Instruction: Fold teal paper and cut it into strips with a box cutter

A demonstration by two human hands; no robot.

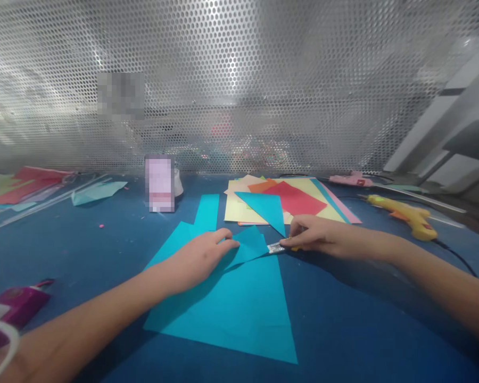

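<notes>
A large sheet of bright blue paper (231, 314) lies flat in front of me, with a folded blue piece of paper (250, 243) on top of it. My left hand (201, 258) holds the folded piece down, thumb and fingers closed at its left side. From the right, my right hand (319, 236) pinches a small utility knife (276, 248) with a silvery end and a bit of yellow. The silvery end meets the right edge of the folded piece. Most of the knife's handle is hidden by my fingers.
Behind the work lie a blue strip (207, 211), a blue triangle (269, 207) and a stack of coloured paper (243, 210). A yellow glue gun (407, 215) with its cord is at right, a purple object (19, 308) at left. A perforated metal panel (239, 122) stands behind.
</notes>
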